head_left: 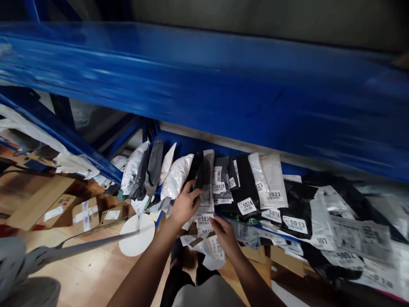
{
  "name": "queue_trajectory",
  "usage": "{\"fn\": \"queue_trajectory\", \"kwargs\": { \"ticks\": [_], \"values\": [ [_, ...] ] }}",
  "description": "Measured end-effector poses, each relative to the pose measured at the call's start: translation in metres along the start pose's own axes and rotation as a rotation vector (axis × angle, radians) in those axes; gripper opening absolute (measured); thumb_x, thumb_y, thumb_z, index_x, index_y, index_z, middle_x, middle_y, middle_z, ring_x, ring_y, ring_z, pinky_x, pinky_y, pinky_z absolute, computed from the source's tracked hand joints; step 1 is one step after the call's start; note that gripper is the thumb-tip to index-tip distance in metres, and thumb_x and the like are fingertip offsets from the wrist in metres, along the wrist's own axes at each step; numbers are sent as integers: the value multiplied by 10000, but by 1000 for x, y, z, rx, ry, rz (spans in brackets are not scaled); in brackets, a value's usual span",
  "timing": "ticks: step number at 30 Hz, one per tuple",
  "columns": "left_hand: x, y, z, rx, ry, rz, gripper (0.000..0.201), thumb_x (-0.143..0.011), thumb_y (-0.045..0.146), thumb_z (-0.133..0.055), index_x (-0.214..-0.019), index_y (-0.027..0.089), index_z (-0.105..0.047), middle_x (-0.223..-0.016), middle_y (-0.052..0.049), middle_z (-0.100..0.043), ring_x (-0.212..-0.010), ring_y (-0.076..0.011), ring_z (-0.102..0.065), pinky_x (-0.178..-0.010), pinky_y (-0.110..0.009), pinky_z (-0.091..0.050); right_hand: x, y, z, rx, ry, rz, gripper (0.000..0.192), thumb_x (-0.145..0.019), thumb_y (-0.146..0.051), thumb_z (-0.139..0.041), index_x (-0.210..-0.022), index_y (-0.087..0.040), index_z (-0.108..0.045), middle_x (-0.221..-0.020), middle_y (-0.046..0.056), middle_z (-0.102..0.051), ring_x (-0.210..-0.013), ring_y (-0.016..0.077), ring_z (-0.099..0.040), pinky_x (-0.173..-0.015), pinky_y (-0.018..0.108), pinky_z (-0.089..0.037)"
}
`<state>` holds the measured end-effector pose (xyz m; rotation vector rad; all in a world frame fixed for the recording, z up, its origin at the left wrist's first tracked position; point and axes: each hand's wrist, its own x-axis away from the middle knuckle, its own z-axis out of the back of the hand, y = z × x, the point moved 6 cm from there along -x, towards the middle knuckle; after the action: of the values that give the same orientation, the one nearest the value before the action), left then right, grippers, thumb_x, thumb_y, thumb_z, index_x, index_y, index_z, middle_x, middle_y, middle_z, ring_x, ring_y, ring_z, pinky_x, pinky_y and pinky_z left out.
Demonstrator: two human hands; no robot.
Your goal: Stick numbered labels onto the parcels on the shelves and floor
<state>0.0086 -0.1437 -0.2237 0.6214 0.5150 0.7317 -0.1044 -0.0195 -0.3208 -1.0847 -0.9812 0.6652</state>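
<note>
Nearest, the right hand (pixel 225 233) has its fingers pinched narrow on loose white labels (pixel 209 246) that hang off the front edge of the shelf (pixel 179 143), with more slips drooping below the palm. Just beyond, the left hand (pixel 186 204) grips the lower edge of a grey parcel labelled 5030 (pixel 205 187), thumb on its face, fingers curled behind. That parcel stands in a leaning row along the shelf's front edge, between the white padded bags (pixel 174 175) on its left and the 5028 packet (pixel 221 181) on its right.

The likely trouble is that the row is packed loosely and tilts toward the open edge; drawing one parcel out could drag its neighbours over the edge onto the cardboard boxes (pixel 86 213) on the floor. The loose labels are held only by fingertips and could slip or get mixed, putting a number with the wrong packet. Farther back, the blue beam (pixel 204 85) hangs low over the shelf, so a lifted parcel might catch on it. The picture is blurred by motion, which makes small print hard to read
</note>
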Motion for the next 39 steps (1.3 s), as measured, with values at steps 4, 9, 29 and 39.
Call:
{"fn": "queue_trajectory", "kwargs": {
  "ticks": [4,9,29,39],
  "values": [
    [0,3,2,4,4,-16,292,-798,92,-471,-1014,229,-612,-1295,-82,-389,-1210,-232,-440,-987,-354,-431,0,4,1,-22,24,-26,555,-629,-652,-600,-862,-158,-701,-879,115,-726,-836,284,-648,-762,393,-505],
    [1,3,2,-10,13,-36,282,-803,103,-478,-1014,225,-621,-1283,-81,-402,-1192,-228,-455,-988,-351,-428,1,2,1,-17,33,-19,521,-647,-626,-600,-857,-160,-703,-858,105,-728,-805,270,-654,-744,389,-514],
    [103,-45,-131,1032,387,904,467,-514,549,-714,-684,131,-594,-552,2,-557,-519,-126,-509,-534,-253,-408,-3,-6,7,342,152,147,490,-734,-606,-440,-650,-167,-640,-649,89,-683,-604,213,-590,-593,300,-442],
    [89,-52,-136,1101,456,990,472,-406,555,-754,-482,140,-544,-419,46,-461,-410,-67,-354,-442,-227,-269,-20,-8,12,367,169,192,398,-659,-559,-537,-645,-173,-637,-589,50,-656,-570,197,-579,-534,270,-429]
  ]
}}
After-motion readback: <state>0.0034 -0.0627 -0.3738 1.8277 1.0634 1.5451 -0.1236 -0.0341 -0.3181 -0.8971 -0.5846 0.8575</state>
